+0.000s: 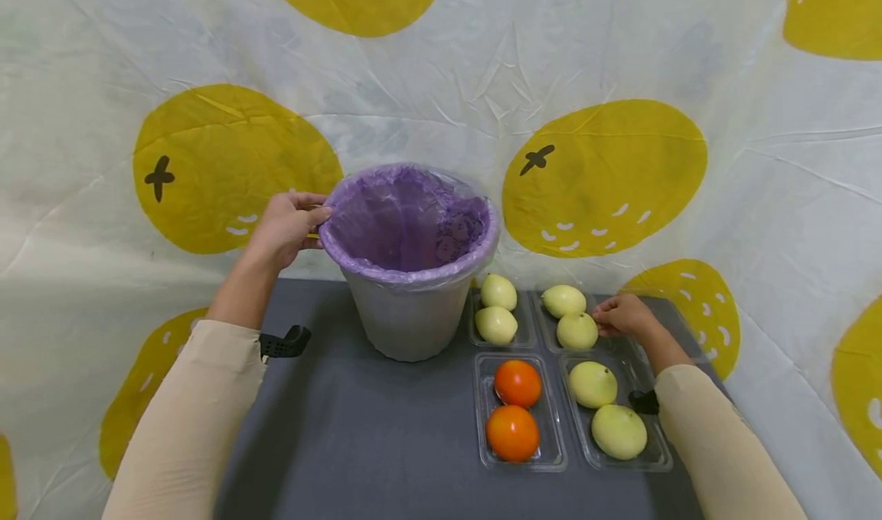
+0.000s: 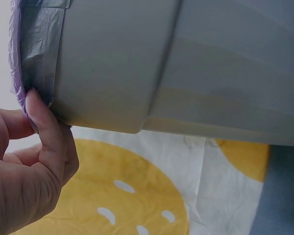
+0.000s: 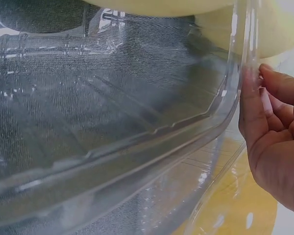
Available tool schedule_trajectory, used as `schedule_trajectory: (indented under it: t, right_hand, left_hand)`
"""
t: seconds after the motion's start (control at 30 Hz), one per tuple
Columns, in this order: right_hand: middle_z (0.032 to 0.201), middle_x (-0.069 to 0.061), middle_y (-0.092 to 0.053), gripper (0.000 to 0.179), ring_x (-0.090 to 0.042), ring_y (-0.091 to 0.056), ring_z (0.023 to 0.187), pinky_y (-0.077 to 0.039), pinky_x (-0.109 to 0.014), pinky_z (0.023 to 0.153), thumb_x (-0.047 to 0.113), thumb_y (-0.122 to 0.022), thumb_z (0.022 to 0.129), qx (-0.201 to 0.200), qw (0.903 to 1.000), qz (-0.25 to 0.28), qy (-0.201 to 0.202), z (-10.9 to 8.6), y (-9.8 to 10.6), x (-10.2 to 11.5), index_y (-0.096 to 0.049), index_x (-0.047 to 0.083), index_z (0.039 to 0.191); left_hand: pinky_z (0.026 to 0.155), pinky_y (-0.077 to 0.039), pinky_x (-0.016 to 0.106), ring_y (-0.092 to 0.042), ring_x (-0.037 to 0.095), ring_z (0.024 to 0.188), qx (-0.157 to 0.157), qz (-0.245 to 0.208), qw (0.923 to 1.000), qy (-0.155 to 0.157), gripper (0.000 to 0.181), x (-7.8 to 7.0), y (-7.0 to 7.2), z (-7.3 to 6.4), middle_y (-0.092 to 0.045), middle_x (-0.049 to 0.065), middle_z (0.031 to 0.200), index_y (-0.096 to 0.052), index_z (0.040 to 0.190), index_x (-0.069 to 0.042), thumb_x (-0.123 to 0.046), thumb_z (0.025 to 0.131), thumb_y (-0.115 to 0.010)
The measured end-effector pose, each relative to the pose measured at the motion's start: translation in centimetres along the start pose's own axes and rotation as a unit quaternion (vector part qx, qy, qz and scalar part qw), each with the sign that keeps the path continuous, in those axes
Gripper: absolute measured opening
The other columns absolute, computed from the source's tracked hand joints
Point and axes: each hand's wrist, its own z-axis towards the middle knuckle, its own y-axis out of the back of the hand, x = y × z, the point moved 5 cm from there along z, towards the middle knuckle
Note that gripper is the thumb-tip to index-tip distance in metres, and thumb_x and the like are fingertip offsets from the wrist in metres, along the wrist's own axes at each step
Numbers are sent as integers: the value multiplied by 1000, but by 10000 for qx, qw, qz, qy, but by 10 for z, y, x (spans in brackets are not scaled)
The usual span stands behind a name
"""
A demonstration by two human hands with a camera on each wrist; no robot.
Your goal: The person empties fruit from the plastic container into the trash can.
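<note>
My left hand (image 1: pixel 285 225) pinches the rim of a pale grey bin (image 1: pixel 409 317), thumb over the lip and fingers outside. A thin purple bag (image 1: pixel 393 237) lines the bin and folds over its rim, as the left wrist view shows close up. At the back right, my right hand (image 1: pixel 625 317) is beside a pale yellow-green fruit (image 1: pixel 577 331) that sits in a clear plastic tray (image 1: pixel 551 336) with another like it. In the right wrist view, its thumb and fingers (image 3: pixel 255 110) pinch the edge of a clear tray (image 3: pixel 152 139).
In front of the bin's right side, a clear tray (image 1: pixel 487 459) carries two round orange fruits (image 1: pixel 513 433). Other trays with pale fruits stand behind it and to its right (image 1: pixel 619 432). A fruit-print cloth (image 1: pixel 427 137) hangs behind the dark grey table (image 1: pixel 386 443).
</note>
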Motion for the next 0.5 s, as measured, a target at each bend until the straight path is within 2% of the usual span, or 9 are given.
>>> schedule_trajectory:
  t: [0.23, 0.5]
  right_hand:
    - [92, -3, -70, 40, -7, -71, 77, -63, -26, 74, 5, -52, 108, 50, 9987, 498, 88, -2, 2, 0, -49, -23, 136]
    - [85, 8, -70, 46, -4, -70, 77, -61, -22, 74, 10, -56, 107, 14, 9940, 1088, 95, 1, 8, -4, -47, -21, 140]
  left_hand:
    - [68, -61, 23, -67, 12, 81, -39, -53, 10000, -27, 49, 0, -1, 0, -57, 10, 123, -47, 152, 0, -17, 108, -55]
    - [67, -60, 22, -67, 11, 81, 4, -85, 10000, -46, 51, -1, -1, 0, -56, 9, 123, -46, 153, 1, -18, 107, -56]
